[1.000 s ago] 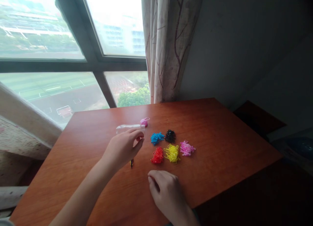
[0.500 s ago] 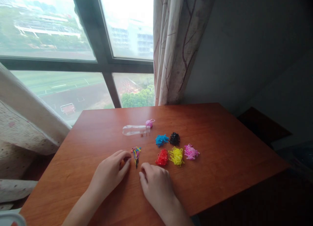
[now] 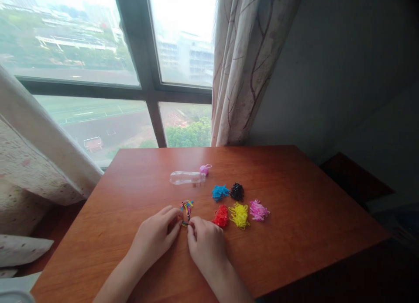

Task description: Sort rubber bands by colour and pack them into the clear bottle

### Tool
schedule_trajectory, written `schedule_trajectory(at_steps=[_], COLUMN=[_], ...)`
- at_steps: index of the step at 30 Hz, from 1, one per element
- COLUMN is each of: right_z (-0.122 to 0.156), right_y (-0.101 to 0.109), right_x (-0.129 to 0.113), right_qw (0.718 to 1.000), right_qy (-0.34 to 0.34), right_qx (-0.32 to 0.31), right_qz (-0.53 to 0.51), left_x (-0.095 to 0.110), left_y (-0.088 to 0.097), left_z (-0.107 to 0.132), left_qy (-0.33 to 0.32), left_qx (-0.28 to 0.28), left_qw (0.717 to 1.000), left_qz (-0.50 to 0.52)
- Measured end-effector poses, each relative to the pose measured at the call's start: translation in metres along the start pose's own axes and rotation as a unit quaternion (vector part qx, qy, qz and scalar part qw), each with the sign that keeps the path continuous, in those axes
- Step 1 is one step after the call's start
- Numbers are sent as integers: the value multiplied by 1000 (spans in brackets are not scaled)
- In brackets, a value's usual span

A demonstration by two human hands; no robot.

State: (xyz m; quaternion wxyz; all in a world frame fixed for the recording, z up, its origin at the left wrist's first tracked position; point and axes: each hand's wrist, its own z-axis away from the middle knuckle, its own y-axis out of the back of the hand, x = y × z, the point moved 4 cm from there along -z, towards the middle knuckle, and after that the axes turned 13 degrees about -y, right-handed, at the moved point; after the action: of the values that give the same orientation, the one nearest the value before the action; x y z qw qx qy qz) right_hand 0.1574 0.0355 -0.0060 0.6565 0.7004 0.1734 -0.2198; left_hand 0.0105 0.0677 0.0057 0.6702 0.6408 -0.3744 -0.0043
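Observation:
A small multicoloured cluster of rubber bands [image 3: 187, 205] lies on the wooden table, its dark lower end running down between my fingertips. My left hand [image 3: 157, 228] is closed at the left of this end, thumb and forefinger pinched at a dark band. From the right, my right hand [image 3: 207, 238] pinches the same dark end, its fingers curled under. Fingertips partly hide the band there. Close by on the right are piles of red rubber bands [image 3: 220, 216], yellow rubber bands [image 3: 240, 215] and pink rubber bands [image 3: 259, 210].
Farther back sit blue rubber bands [image 3: 220, 192] and black rubber bands [image 3: 237, 191]. A clear plastic bottle [image 3: 186, 177] lies on its side with a pink cap [image 3: 204, 169] by its mouth. The table [image 3: 294, 224] meets a window and curtains [image 3: 240, 76].
My hands have come closer together, and the dark lower end of the cluster is now between their fingertips, bent sideways. The whole view has shifted slightly.

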Motion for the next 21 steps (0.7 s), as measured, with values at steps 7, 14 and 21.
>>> schedule_trajectory(at_steps=[7,14,21], right_z=[-2,0,1], right_y=[1,-1,-2], right_x=[1,1,-4], right_qw=[1000,1000,999], right_qy=[-20,-3,32], right_qx=[15,6,-8], right_qz=[-16,-28,11], left_x=[1,1,2], left_y=[2,4,4], left_z=[2,1,0], left_qy=[-32,-29,-19], left_qx=[-9,-5,-5], left_qw=[999,999,999], left_qz=[18,44,42])
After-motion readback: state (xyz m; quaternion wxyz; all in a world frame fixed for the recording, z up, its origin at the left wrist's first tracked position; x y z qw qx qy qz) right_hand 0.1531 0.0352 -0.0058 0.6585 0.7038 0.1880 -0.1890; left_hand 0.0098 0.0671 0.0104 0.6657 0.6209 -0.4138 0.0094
